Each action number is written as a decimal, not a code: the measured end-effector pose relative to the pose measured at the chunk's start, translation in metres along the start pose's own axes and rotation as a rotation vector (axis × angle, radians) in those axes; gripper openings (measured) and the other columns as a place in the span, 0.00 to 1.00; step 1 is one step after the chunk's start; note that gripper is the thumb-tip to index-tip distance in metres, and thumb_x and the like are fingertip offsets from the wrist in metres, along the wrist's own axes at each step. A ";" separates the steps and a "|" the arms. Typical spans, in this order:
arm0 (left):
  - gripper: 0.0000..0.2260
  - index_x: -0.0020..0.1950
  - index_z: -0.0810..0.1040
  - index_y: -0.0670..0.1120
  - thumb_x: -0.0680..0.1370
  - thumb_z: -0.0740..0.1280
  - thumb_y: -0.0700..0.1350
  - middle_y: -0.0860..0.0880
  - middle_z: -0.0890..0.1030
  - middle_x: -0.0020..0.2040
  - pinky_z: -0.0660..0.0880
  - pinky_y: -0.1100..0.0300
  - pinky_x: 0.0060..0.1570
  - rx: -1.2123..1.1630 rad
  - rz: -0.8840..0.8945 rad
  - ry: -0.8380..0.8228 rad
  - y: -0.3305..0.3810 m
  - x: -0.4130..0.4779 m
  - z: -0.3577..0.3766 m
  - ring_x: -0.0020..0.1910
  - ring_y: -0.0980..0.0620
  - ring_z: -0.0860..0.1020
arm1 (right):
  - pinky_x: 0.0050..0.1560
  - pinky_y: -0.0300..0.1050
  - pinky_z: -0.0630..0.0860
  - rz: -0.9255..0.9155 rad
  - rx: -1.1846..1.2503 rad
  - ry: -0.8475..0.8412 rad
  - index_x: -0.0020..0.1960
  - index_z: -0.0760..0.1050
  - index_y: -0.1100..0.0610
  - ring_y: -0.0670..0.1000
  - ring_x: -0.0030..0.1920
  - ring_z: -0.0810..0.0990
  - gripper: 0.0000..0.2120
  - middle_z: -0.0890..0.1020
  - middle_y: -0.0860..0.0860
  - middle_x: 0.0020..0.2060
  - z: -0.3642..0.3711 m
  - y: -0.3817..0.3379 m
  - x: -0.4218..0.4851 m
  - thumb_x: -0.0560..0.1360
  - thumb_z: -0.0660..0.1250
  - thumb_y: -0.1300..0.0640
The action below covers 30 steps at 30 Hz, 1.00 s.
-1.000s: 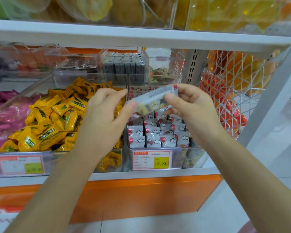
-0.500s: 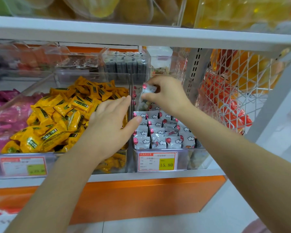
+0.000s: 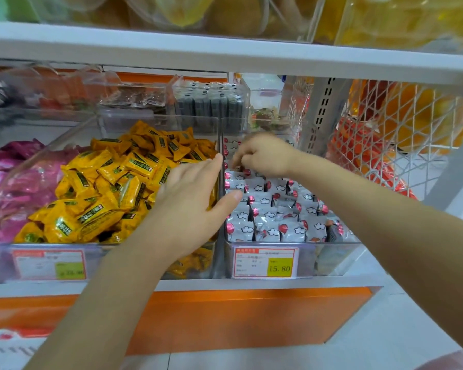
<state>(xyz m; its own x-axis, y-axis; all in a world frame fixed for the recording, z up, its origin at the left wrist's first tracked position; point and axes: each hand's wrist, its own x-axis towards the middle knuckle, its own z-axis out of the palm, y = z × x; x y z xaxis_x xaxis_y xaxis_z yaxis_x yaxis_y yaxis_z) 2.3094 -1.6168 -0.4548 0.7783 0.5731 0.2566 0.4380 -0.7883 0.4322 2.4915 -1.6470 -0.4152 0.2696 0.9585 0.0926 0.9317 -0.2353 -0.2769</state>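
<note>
Head view: yellow packets [image 3: 112, 182] lie left; left hand [image 3: 190, 198] spread flat over divider [image 3: 220, 134]; right hand [image 3: 265, 156] curled on grey packets [image 3: 275, 209] at the bin's rear edge, grip unclear.

The grey cloud-printed plastic snack packets [image 3: 275, 225] stand in the right clear plastic bin [image 3: 340, 252]. Yellow wrapped candies [image 3: 104, 188] fill the neighbouring clear bin [image 3: 112, 263] on its left, with pink foil packets [image 3: 16, 182] farther left and a white wire basket [image 3: 401, 134] to the right.
</note>
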 end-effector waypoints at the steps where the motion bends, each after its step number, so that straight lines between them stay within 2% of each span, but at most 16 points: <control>1: 0.35 0.76 0.47 0.56 0.71 0.47 0.66 0.56 0.55 0.75 0.52 0.51 0.69 -0.003 -0.001 0.001 0.000 0.000 0.000 0.71 0.59 0.49 | 0.45 0.31 0.73 0.022 0.044 0.059 0.56 0.80 0.58 0.47 0.47 0.79 0.14 0.80 0.53 0.57 -0.003 0.000 0.004 0.78 0.58 0.63; 3: 0.35 0.76 0.47 0.56 0.71 0.48 0.66 0.56 0.56 0.75 0.52 0.51 0.69 -0.012 -0.002 0.003 0.000 0.000 0.000 0.71 0.59 0.49 | 0.49 0.35 0.73 0.053 0.038 0.150 0.57 0.79 0.56 0.49 0.52 0.80 0.13 0.80 0.53 0.59 -0.006 0.002 0.013 0.78 0.59 0.63; 5: 0.35 0.76 0.47 0.56 0.71 0.47 0.66 0.56 0.56 0.75 0.52 0.51 0.69 -0.018 0.001 0.002 0.000 0.000 0.000 0.71 0.59 0.49 | 0.54 0.42 0.76 0.057 -0.053 0.131 0.57 0.80 0.56 0.52 0.52 0.80 0.11 0.81 0.53 0.56 -0.002 0.002 0.021 0.77 0.62 0.60; 8: 0.34 0.76 0.48 0.56 0.71 0.48 0.66 0.56 0.55 0.75 0.51 0.51 0.69 -0.032 0.006 0.000 -0.001 -0.001 -0.001 0.71 0.60 0.49 | 0.54 0.48 0.76 0.042 -0.267 0.055 0.52 0.80 0.58 0.54 0.51 0.78 0.10 0.82 0.54 0.50 0.013 0.000 0.028 0.75 0.66 0.54; 10: 0.34 0.76 0.48 0.57 0.71 0.48 0.66 0.57 0.54 0.75 0.51 0.52 0.69 -0.040 0.006 -0.001 -0.001 -0.001 -0.001 0.70 0.61 0.48 | 0.54 0.49 0.76 0.025 -0.303 0.077 0.49 0.80 0.59 0.55 0.51 0.77 0.09 0.81 0.55 0.48 0.018 0.000 0.031 0.75 0.66 0.55; 14: 0.32 0.76 0.48 0.56 0.73 0.48 0.65 0.57 0.55 0.75 0.50 0.52 0.69 -0.061 0.014 0.010 -0.002 -0.002 0.000 0.71 0.61 0.48 | 0.43 0.38 0.73 0.038 0.046 0.161 0.43 0.78 0.54 0.48 0.42 0.78 0.02 0.81 0.51 0.43 0.000 -0.003 0.024 0.75 0.67 0.57; 17: 0.30 0.76 0.51 0.55 0.75 0.48 0.63 0.56 0.56 0.75 0.50 0.53 0.70 -0.071 0.019 0.047 -0.001 -0.002 0.001 0.71 0.59 0.49 | 0.36 0.30 0.70 0.051 0.329 0.355 0.42 0.76 0.56 0.46 0.39 0.75 0.03 0.78 0.47 0.37 -0.017 -0.003 0.002 0.74 0.69 0.58; 19: 0.29 0.76 0.53 0.54 0.76 0.48 0.61 0.55 0.57 0.75 0.49 0.55 0.70 -0.081 0.022 0.095 0.000 -0.003 0.001 0.72 0.58 0.50 | 0.37 0.32 0.71 0.073 0.484 0.498 0.43 0.77 0.59 0.46 0.38 0.75 0.03 0.78 0.48 0.37 -0.021 -0.004 -0.019 0.74 0.69 0.60; 22: 0.26 0.75 0.58 0.51 0.78 0.51 0.57 0.53 0.59 0.74 0.47 0.61 0.67 -0.087 0.036 0.183 0.003 -0.005 0.000 0.72 0.55 0.52 | 0.34 0.34 0.73 0.149 0.722 0.631 0.43 0.76 0.57 0.43 0.32 0.76 0.02 0.79 0.49 0.37 -0.021 -0.005 -0.054 0.75 0.67 0.62; 24: 0.25 0.74 0.61 0.49 0.78 0.52 0.56 0.52 0.61 0.73 0.48 0.64 0.63 -0.097 0.044 0.243 0.006 -0.007 0.000 0.71 0.54 0.55 | 0.35 0.35 0.75 0.193 0.965 0.648 0.41 0.75 0.57 0.44 0.31 0.76 0.05 0.79 0.52 0.37 -0.017 -0.004 -0.077 0.76 0.66 0.63; 26: 0.24 0.72 0.64 0.47 0.78 0.53 0.55 0.50 0.63 0.72 0.50 0.64 0.62 -0.098 0.043 0.289 0.010 -0.009 0.000 0.69 0.53 0.57 | 0.38 0.38 0.77 0.214 1.204 0.618 0.39 0.75 0.59 0.48 0.33 0.76 0.08 0.77 0.51 0.33 -0.011 -0.004 -0.095 0.76 0.64 0.64; 28: 0.23 0.70 0.68 0.46 0.78 0.54 0.54 0.49 0.64 0.70 0.52 0.61 0.64 -0.098 0.024 0.300 0.013 -0.010 0.002 0.68 0.52 0.57 | 0.37 0.38 0.77 0.219 1.414 0.573 0.35 0.74 0.59 0.49 0.33 0.73 0.12 0.74 0.51 0.30 -0.005 -0.003 -0.107 0.77 0.63 0.64; 30: 0.20 0.64 0.74 0.46 0.79 0.55 0.53 0.49 0.66 0.69 0.54 0.60 0.64 -0.116 0.012 0.296 0.016 -0.010 0.004 0.68 0.50 0.59 | 0.35 0.37 0.77 0.213 1.546 0.524 0.32 0.74 0.59 0.49 0.32 0.73 0.15 0.73 0.54 0.31 -0.001 -0.003 -0.115 0.77 0.62 0.65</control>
<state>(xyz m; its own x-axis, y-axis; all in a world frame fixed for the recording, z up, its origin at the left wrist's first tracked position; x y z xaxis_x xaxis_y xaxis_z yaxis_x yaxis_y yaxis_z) 2.3102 -1.6358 -0.4536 0.6110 0.6179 0.4949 0.3622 -0.7740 0.5193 2.4580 -1.7562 -0.4242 0.7004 0.7010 0.1345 -0.1559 0.3342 -0.9295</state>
